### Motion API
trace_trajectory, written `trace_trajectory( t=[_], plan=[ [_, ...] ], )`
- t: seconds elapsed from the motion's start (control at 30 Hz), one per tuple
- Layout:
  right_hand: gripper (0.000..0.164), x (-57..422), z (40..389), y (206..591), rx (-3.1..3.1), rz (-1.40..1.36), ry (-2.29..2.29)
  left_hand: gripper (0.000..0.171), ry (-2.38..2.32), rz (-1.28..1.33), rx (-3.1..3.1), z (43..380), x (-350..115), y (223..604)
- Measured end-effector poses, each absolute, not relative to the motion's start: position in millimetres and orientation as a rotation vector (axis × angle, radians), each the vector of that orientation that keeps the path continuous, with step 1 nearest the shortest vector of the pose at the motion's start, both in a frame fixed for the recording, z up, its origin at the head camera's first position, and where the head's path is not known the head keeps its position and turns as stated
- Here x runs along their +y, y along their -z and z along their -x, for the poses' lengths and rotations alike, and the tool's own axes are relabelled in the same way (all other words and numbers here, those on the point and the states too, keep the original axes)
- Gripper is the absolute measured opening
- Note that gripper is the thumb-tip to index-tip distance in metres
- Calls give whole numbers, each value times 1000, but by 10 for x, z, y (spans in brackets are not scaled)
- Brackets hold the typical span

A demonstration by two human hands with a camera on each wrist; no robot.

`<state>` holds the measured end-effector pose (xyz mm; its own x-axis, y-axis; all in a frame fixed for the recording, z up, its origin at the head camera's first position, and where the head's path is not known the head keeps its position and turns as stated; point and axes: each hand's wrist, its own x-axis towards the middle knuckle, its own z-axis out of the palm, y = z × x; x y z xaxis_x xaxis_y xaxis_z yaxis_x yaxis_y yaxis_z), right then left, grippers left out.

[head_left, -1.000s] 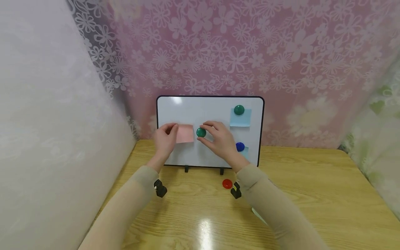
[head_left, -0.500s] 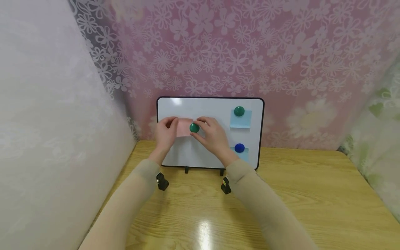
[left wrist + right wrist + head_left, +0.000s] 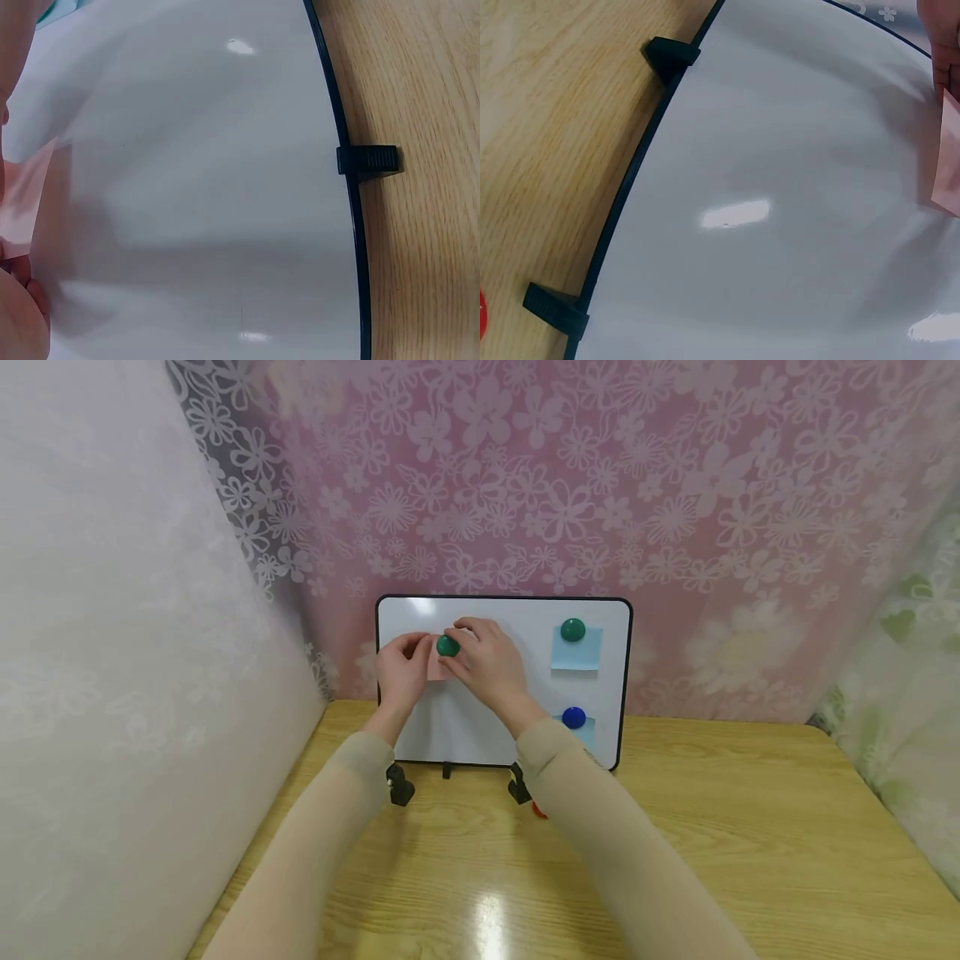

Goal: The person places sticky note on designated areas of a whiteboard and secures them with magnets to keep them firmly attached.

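Note:
My left hand [image 3: 401, 672] pinches the left edge of a pink sticky note [image 3: 436, 669] against the upper left of a whiteboard [image 3: 465, 727]. Between thumb and fingers, my right hand [image 3: 492, 667] grips a round green magnet [image 3: 447, 646], which overlaps the top of the note in the head view. The right hand covers the note's right part. In the left wrist view the note's lower edge [image 3: 26, 210] stands slightly off the board. The right wrist view shows a corner of the pink note [image 3: 949, 161] below the left fingers; the held magnet is out of sight there.
On the board's right side, a green magnet [image 3: 573, 630] and a blue magnet [image 3: 573, 717] hold light blue notes [image 3: 576, 656]. Black feet [image 3: 555, 309] support the board on the wooden table [image 3: 712, 827]. A red magnet [image 3: 539, 810] lies partly behind the right sleeve.
The right hand has carried the green magnet left and up, from beside the pink note to over its top. The left hand has raised the note a little higher on the board.

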<state>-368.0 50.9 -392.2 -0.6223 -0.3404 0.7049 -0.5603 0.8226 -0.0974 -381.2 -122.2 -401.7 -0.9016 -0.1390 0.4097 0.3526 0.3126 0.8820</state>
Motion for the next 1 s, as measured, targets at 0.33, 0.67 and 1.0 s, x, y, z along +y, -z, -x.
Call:
trace_trajectory(
  t=[0.33,0.67,1.0],
  plan=[
    [43,458,3785,3755,-2339,-523,-399,27,1591,176,-2165,3924,-1211,3937],
    [42,419,3822,3776,-2401,-476,-344,25,1587,163,-2179,3931,-1229,3942],
    [41,367,3878,3821,-2378,-494,-333,26,1597,173,-2171,3939,-1270,3918]
  ],
)
